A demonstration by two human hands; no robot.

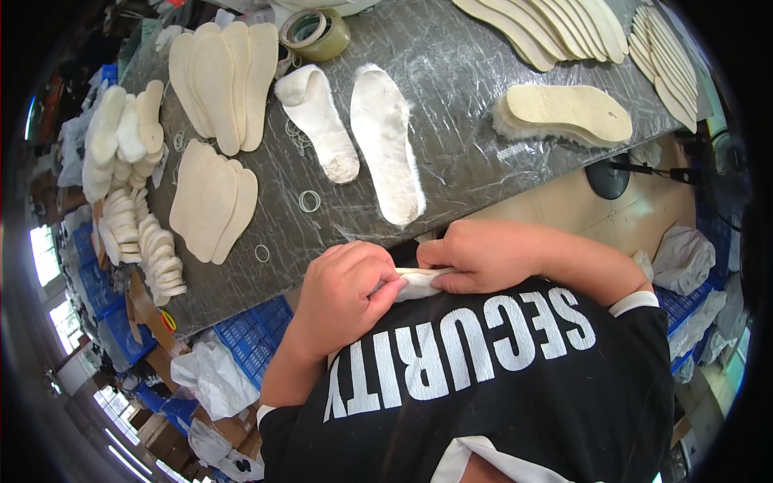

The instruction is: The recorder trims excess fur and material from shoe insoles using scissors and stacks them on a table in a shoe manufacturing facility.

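Note:
Close to my chest, my left hand (pixel 345 283) and my right hand (pixel 477 254) both pinch a white fleecy insole (pixel 420 283). Only a short stretch of it shows between my fingers, with a cream edge on top; the rest is hidden by the hands. Just beyond, on the dark table (pixel 451 173), lies a fluffy white insole (pixel 385 145) with its fleece side up. To its left is another white insole (pixel 322 129), its far end curled over.
Fanned cream insoles (pixel 225 84) and a smaller group (pixel 211 201) lie left. A stacked pile (pixel 568 114) sits right. Bundled insoles (pixel 153 249) stand at the left edge. Tape rolls (pixel 332 40) and a loose rubber band (pixel 309 201) rest on the table. Blue crates (pixel 250 338) stand below.

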